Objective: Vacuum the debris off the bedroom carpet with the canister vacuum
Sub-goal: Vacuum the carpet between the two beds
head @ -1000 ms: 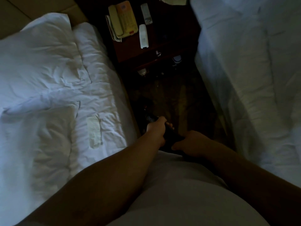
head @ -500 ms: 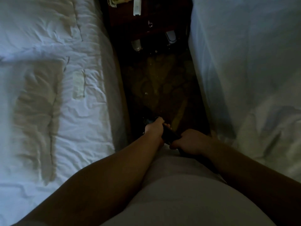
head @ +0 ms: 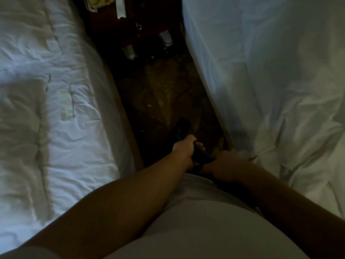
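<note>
Beds in rumpled white linen rise on both sides of me, the left bed [head: 56, 113] and the right bed [head: 276, 86]. Between them runs the dark patterned carpet [head: 168, 85], with a nightstand [head: 110, 23] at its far end. My left hand [head: 183, 148] and, nearer my body, my right hand [head: 224, 164] both grip the black vacuum wand [head: 202, 157], which angles down toward the carpet, where pale specks [head: 149, 105] lie.

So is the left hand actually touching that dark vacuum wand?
Touching. The head view shows the left hand with fingers curled round the vacuum wand, just ahead of the right hand, which grips it too.
</note>
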Action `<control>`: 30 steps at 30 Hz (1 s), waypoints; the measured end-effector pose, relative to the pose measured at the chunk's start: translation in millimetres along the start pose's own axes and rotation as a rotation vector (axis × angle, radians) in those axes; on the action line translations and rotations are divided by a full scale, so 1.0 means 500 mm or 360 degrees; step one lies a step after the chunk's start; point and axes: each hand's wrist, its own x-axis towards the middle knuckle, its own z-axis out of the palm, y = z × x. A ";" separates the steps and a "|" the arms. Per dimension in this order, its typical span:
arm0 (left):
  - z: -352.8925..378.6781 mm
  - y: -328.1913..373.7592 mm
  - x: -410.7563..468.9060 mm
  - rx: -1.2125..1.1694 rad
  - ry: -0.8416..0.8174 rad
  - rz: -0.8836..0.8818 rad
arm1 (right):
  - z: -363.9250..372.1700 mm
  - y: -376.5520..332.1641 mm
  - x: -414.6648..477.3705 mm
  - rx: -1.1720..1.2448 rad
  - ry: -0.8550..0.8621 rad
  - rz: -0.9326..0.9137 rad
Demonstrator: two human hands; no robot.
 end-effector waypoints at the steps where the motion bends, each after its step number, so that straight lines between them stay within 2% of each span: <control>1: 0.001 0.004 -0.001 0.0000 -0.0024 0.0007 | 0.000 -0.001 -0.001 0.0040 0.0013 0.0002; 10: -0.046 0.115 0.020 0.0095 -0.0024 0.0167 | -0.001 -0.102 0.026 0.0204 0.0054 -0.0077; 24: -0.170 0.470 0.123 0.0280 -0.0001 0.0165 | -0.013 -0.455 0.141 0.0368 0.0025 -0.0186; 30: -0.198 0.573 0.148 0.0347 -0.0001 0.0140 | -0.014 -0.552 0.178 0.0389 0.0008 -0.0211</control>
